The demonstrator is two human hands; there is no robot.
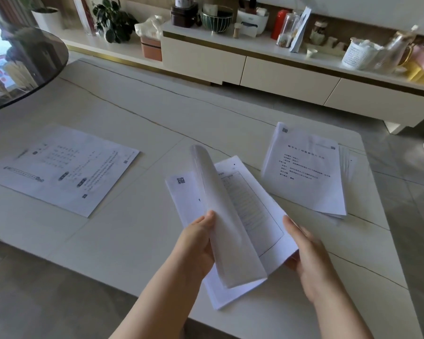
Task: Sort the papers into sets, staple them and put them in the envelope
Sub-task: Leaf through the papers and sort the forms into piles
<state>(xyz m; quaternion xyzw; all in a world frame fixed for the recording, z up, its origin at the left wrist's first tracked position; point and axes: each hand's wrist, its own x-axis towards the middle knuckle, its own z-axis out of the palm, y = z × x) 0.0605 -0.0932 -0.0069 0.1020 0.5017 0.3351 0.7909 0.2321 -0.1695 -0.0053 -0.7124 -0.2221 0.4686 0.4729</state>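
Pale marble worktop lies under us as our left hand pinches a lifted sheet and our right hand grips the stack running away from us, the sorted pile nearer the right.

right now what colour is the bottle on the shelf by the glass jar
Red, with a dark top, seen in the head view, standing left of the glass jar.

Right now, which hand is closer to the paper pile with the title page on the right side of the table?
Right. The right hand sits just below that pile, gripping the held bundle. The left hand is farther left, across the bundle.
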